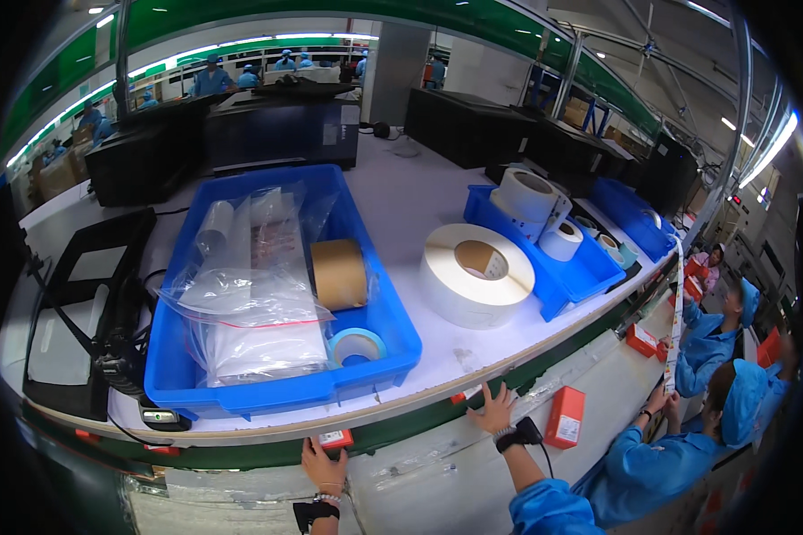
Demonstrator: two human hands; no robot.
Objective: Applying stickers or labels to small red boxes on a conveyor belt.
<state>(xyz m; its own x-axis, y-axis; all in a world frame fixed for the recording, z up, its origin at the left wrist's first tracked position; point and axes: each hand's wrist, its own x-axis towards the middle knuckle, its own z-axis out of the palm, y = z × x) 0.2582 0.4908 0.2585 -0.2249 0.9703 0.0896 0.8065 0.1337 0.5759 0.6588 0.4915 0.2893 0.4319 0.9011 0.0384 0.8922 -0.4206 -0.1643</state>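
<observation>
At the lower middle, my left hand (324, 465) has its thumb and fingers around the near side of a small red and white box (335, 438). The box is partly hidden by the table edge and by the hand. To the right, my right hand (493, 412) is open, fingers spread over the green conveyor belt (401, 441). Just beyond its fingers, part of another red box (465, 394) shows under the table edge. A larger red box (565, 417) rests on the pale ledge to the right of that hand, apart from it.
On the white table (401, 205), a blue bin (281, 392) holds plastic bags and tape rolls. Beside it lie a large label roll (446, 299) and a blue tray (567, 283) of smaller rolls. Co-workers in blue (651, 464) work along the line at right, one handling a white strip (676, 330).
</observation>
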